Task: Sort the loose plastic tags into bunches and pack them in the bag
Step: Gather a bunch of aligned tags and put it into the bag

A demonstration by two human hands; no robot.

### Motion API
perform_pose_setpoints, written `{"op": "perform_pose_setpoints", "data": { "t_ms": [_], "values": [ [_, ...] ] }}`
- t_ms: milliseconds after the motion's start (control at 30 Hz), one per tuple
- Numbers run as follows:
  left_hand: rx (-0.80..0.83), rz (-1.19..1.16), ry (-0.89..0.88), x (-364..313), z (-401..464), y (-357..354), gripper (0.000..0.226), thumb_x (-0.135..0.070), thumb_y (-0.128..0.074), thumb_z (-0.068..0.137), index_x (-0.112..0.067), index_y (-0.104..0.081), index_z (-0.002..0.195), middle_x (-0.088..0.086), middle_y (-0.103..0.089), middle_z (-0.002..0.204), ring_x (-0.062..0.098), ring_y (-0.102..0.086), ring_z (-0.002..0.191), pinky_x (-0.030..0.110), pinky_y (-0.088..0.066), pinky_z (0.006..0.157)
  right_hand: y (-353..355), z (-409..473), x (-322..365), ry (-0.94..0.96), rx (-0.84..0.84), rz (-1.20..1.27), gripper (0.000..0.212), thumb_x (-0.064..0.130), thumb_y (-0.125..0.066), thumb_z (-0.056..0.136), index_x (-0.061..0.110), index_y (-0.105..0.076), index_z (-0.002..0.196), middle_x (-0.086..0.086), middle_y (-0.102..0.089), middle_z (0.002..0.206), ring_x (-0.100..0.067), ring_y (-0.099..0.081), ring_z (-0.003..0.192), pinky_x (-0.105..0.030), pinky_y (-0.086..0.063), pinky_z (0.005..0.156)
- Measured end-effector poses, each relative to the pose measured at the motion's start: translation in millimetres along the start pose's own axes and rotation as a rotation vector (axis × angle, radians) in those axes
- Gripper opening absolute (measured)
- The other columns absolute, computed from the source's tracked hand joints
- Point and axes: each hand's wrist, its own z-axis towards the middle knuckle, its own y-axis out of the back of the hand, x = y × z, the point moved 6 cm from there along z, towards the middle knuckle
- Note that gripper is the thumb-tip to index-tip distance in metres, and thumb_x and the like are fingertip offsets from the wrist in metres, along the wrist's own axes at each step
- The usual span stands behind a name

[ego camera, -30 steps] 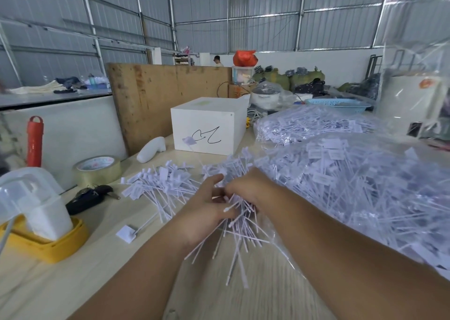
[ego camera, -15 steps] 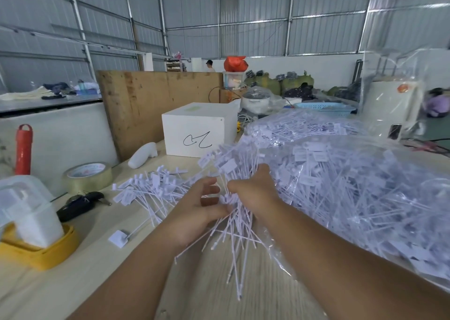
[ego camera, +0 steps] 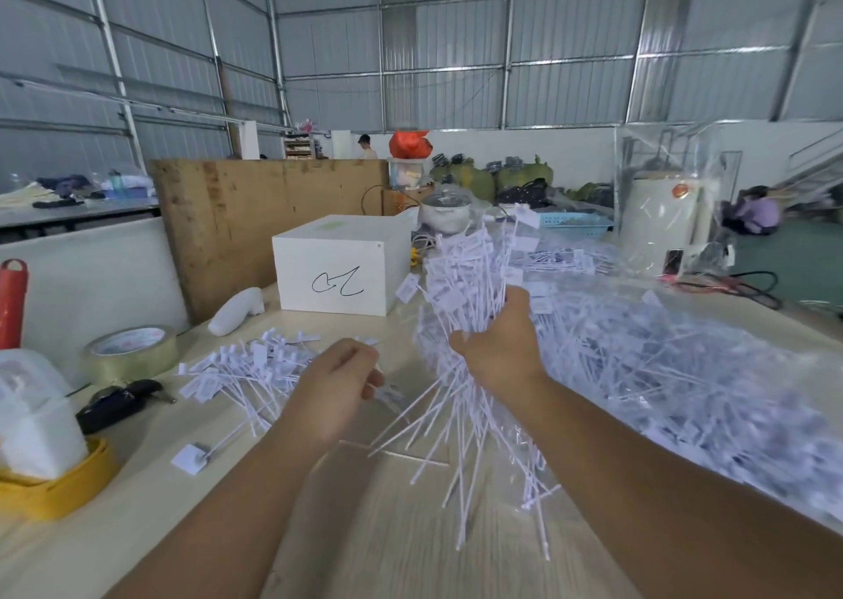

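Observation:
My right hand (ego camera: pixel 499 347) grips a thick bunch of white plastic tags (ego camera: pixel 465 279), held upright above the wooden table (ego camera: pixel 365 530), flat heads up and thin tails fanning down. My left hand (ego camera: pixel 337 388) hovers just left of the bunch with fingers curled; a thin tag seems pinched at its fingertips. A loose pile of tags (ego camera: pixel 246 370) lies on the table to the left. One single tag (ego camera: pixel 194 457) lies apart near the front. A large clear bag (ego camera: pixel 684 384) full of tags spreads along the right.
A white box (ego camera: pixel 340 265) with a black scribble stands behind the piles. A tape roll (ego camera: pixel 130 352), keys (ego camera: pixel 118 400) and a yellow-based container (ego camera: pixel 41 461) sit at the left. A plywood board (ego camera: pixel 255 215) leans behind. People are far back.
My right hand lifted the bunch off the table and raised it upright. My left hand let go of the bunch and drew away to the left. The camera tilted up.

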Motion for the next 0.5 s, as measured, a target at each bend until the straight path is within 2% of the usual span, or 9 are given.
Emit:
{"op": "perform_pose_setpoints", "data": {
  "t_ms": [100, 167, 200, 233, 300, 333, 400, 433, 500],
  "values": [
    [0.206, 0.216, -0.02, -8.1, -3.8, -32.1, 0.037, -0.058, -0.057, 0.088, -0.022, -0.061, 0.097, -0.005, -0.068, 0.098, 0.011, -0.061, 0.084, 0.032, -0.047, 0.079, 8.5, -4.4, 0.7, 0.012, -0.038, -0.018, 0.062, 0.014, -0.071, 0.077, 0.02, -0.029, 0.123, -0.004, -0.049, 0.078, -0.014, -0.049, 0.055, -0.021, -0.039, 0.036],
    [0.405, 0.306, 0.007, -14.6, -11.6, -61.6, 0.062, -0.07, -0.058, 0.071, -0.025, -0.052, 0.113, -0.015, -0.057, 0.111, 0.002, -0.056, 0.093, 0.024, -0.043, 0.074, 13.8, -7.3, 4.3, 0.046, -0.078, -0.025, 0.058, 0.013, -0.071, 0.076, 0.021, -0.03, 0.118, -0.002, -0.046, 0.072, -0.012, -0.046, 0.052, -0.019, -0.037, 0.033],
    [0.485, 0.304, 0.032, -18.5, -16.0, -75.3, 0.075, -0.069, -0.061, 0.064, -0.023, -0.05, 0.122, -0.013, -0.054, 0.113, 0.003, -0.054, 0.094, 0.025, -0.041, 0.075, 17.2, -8.5, 6.6, 0.067, -0.103, -0.025, 0.057, 0.011, -0.071, 0.076, 0.02, -0.031, 0.116, -0.001, -0.045, 0.07, -0.011, -0.045, 0.05, -0.017, -0.035, 0.032],
    [0.525, 0.266, 0.052, -23.2, -17.5, -85.6, 0.082, -0.065, -0.062, 0.056, -0.017, -0.052, 0.122, -0.006, -0.053, 0.109, 0.009, -0.053, 0.091, 0.029, -0.039, 0.079, 21.1, -9.3, 8.6, 0.087, -0.127, -0.022, 0.057, 0.01, -0.071, 0.075, 0.019, -0.031, 0.116, 0.0, -0.044, 0.067, -0.01, -0.043, 0.049, -0.016, -0.035, 0.032],
    [0.525, 0.167, 0.055, -31.1, -14.4, -96.5, 0.082, -0.053, -0.061, 0.044, -0.005, -0.054, 0.11, 0.008, -0.052, 0.094, 0.023, -0.049, 0.083, 0.036, -0.033, 0.081, 28.4, -9.4, 12.9, 0.119, -0.153, -0.022, 0.058, 0.01, -0.07, 0.074, 0.021, -0.031, 0.115, 0.0, -0.045, 0.066, -0.011, -0.043, 0.048, -0.018, -0.036, 0.034],
    [0.525, 0.164, 0.047, -32.7, -12.7, -99.6, 0.082, -0.049, -0.062, 0.043, -0.004, -0.054, 0.112, 0.009, -0.055, 0.097, 0.025, -0.053, 0.088, 0.038, -0.037, 0.085, 31.4, -9.5, 14.9, 0.132, -0.153, -0.026, 0.058, 0.011, -0.07, 0.074, 0.022, -0.031, 0.116, -0.002, -0.047, 0.067, -0.012, -0.044, 0.048, -0.021, -0.039, 0.036],
    [0.579, 0.235, 0.01, -30.8, -10.7, -105.6, 0.081, -0.04, -0.069, 0.05, -0.015, -0.052, 0.126, 0.0, -0.062, 0.119, 0.015, -0.059, 0.11, 0.036, -0.046, 0.097, 35.1, -10.9, 19.0, 0.166, -0.139, -0.029, 0.057, 0.011, -0.069, 0.074, 0.024, -0.032, 0.115, -0.006, -0.054, 0.071, -0.017, -0.051, 0.05, -0.029, -0.046, 0.041],
    [0.6, 0.258, -0.026, -29.7, -10.4, -109.5, 0.078, -0.035, -0.074, 0.055, -0.021, -0.05, 0.128, -0.006, -0.063, 0.12, 0.006, -0.061, 0.109, 0.028, -0.049, 0.094, 36.1, -12.1, 21.0, 0.191, -0.136, -0.021, 0.056, 0.01, -0.069, 0.074, 0.025, -0.033, 0.113, -0.009, -0.059, 0.075, -0.02, -0.057, 0.053, -0.033, -0.05, 0.044],
    [0.584, 0.218, -0.088, -30.8, -11.1, -119.4, 0.069, -0.02, -0.084, 0.063, -0.025, -0.05, 0.123, -0.013, -0.066, 0.109, -0.008, -0.063, 0.093, 0.011, -0.05, 0.074, 38.1, -13.9, 22.8, 0.24, -0.144, 0.0, 0.054, 0.008, -0.07, 0.073, 0.027, -0.034, 0.109, -0.009, -0.062, 0.079, -0.019, -0.062, 0.062, -0.032, -0.053, 0.047]
  ]
}}
